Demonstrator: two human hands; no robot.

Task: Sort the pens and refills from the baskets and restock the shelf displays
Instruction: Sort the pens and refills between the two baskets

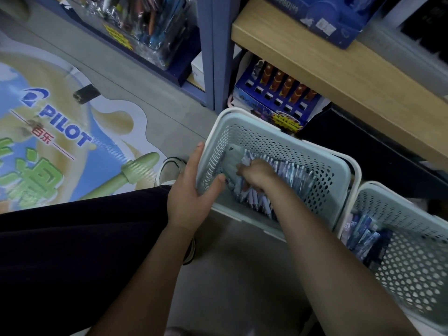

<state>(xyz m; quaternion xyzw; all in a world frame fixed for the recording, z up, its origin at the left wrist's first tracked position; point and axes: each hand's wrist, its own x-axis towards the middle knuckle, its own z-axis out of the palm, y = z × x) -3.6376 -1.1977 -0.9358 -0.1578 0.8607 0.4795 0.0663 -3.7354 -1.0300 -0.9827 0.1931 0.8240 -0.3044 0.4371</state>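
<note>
Head view: big Pilot floor sticker [60, 132] on grey floor at left. Wooden shelf [339, 76] above at right, blue pen box [274, 103] under it. Two pale green baskets side by side on floor. Near basket [278, 141] has pens [288, 170] in bottom. Second basket [412, 251] at right has more packs [363, 234]. My left hand [191, 190] holds near basket's left wall, thumb inside. My right hand [257, 173] deep inside, fingers curled round bunch of pens.
</note>
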